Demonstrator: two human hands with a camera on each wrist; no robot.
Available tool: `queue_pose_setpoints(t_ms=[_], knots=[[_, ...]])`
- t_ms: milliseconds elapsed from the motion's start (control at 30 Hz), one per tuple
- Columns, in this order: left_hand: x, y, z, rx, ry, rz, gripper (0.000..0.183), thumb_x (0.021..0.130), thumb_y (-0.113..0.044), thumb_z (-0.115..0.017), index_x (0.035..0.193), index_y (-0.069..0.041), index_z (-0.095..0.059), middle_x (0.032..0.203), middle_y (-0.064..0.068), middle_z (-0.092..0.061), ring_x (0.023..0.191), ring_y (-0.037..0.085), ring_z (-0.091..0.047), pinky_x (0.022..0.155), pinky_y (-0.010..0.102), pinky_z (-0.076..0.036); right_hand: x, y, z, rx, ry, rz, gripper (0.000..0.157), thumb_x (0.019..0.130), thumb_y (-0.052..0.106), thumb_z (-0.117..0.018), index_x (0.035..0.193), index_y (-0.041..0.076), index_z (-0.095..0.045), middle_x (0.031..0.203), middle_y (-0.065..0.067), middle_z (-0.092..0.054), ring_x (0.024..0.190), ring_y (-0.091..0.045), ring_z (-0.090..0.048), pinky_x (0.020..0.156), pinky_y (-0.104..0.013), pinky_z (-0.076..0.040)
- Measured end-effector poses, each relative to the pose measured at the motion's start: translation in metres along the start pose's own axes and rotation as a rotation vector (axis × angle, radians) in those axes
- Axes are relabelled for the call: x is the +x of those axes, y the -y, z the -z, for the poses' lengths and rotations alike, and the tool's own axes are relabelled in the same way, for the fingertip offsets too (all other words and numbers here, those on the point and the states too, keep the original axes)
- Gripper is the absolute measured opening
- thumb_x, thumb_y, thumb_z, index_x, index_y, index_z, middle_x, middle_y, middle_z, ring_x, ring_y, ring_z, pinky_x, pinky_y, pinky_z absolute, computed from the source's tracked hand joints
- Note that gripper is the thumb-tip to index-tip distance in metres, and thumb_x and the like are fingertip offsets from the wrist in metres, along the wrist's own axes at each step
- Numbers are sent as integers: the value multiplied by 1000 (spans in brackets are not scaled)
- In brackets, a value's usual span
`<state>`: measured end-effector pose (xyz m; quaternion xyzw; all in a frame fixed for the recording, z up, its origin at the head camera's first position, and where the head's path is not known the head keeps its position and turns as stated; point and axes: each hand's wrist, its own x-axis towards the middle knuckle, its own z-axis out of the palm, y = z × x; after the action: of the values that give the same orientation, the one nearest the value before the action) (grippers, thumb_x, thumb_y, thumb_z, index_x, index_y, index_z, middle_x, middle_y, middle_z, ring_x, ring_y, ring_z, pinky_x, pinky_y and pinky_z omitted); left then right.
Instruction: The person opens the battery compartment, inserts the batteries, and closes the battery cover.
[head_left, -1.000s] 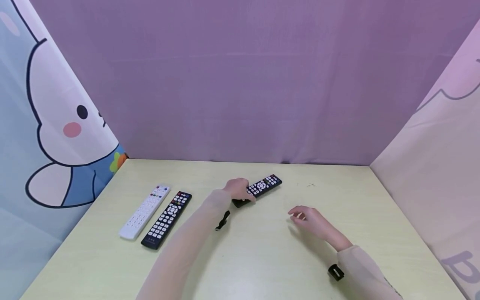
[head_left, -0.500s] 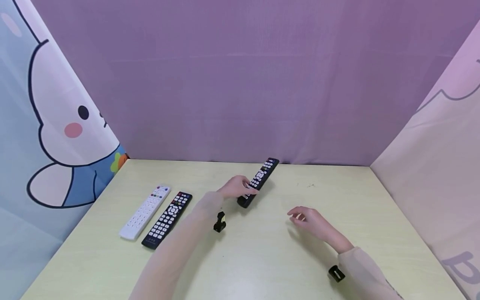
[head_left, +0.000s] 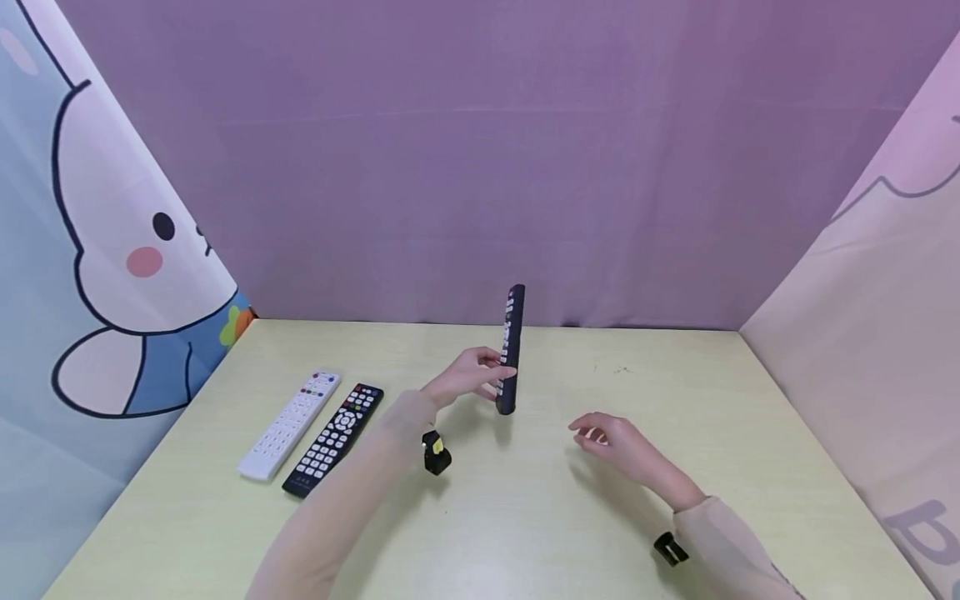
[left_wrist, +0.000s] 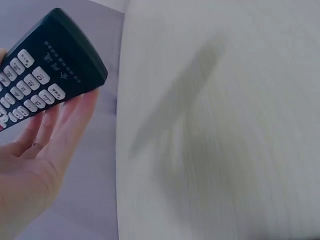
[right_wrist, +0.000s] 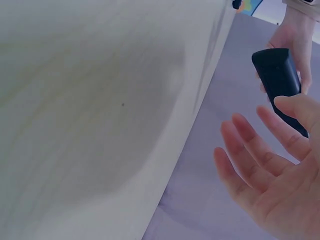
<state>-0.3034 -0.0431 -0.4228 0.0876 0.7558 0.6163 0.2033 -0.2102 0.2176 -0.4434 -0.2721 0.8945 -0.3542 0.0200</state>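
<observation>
My left hand (head_left: 471, 374) grips a black remote control (head_left: 512, 346) near its lower end and holds it up on edge above the table. The left wrist view shows white keys on the face of this remote (left_wrist: 47, 70), with the fingers (left_wrist: 55, 122) behind it. My right hand (head_left: 617, 443) hovers over the table to the right, its fingers loosely bent and nothing in them. From the right wrist, the dark back of the remote (right_wrist: 280, 80) appears beyond the right hand (right_wrist: 280, 180).
On the left of the pale table (head_left: 525, 517) lie a white remote control (head_left: 291, 423) and a second black remote control (head_left: 334, 440), side by side at a slant. A purple cloth (head_left: 495, 167) hangs behind the table, and printed cloths flank it.
My left hand has lifted the black remote off the table and turned it from lying slanted to standing nearly upright, edge toward the head camera. The right hand has barely moved.
</observation>
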Motion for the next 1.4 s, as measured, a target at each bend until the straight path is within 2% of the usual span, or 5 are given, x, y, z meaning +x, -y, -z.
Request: queue_pose_setpoints(t_ms=[467,633,800,1000,1400], knots=[[-23,-10,-7,-219,9,-80,54,75,-3,-65,121,2,-38,106,14,-48,82,18,-58,75,37,-52,0,20,-4,21,-66,38,17,85,7,-56,100,2,-62,93,-9,-63,75,-12,-57,66,-24,-49],[-34,-13,-9,-271,31,-122,55,75,1,-64,123,-1,-37,103,12,-49,84,17,-58,79,37,-50,1,31,-7,71,-140,27,19,84,9,-58,102,5,-62,91,-4,-64,77,-13,-58,67,-26,-50],[-45,-17,-12,-331,47,-156,54,75,4,-62,123,-2,-37,104,11,-49,86,17,-58,83,37,-48,1,41,-14,170,-241,41,22,85,9,-58,106,3,-60,94,-9,-63,78,-15,-59,68,-28,-51],[-56,-19,-15,-370,40,-188,55,76,3,-63,124,-6,-38,107,11,-50,88,18,-57,84,37,-48,3,53,-22,305,-341,41,31,83,9,-61,113,5,-56,105,-8,-59,85,-20,-59,74,-33,-50],[-71,-20,-17,-331,4,-246,56,76,0,-63,126,-6,-37,109,11,-53,92,18,-57,85,36,-47,5,70,-34,470,-381,-21,43,77,11,-67,118,8,-53,117,-6,-52,98,-25,-53,86,-35,-46]])
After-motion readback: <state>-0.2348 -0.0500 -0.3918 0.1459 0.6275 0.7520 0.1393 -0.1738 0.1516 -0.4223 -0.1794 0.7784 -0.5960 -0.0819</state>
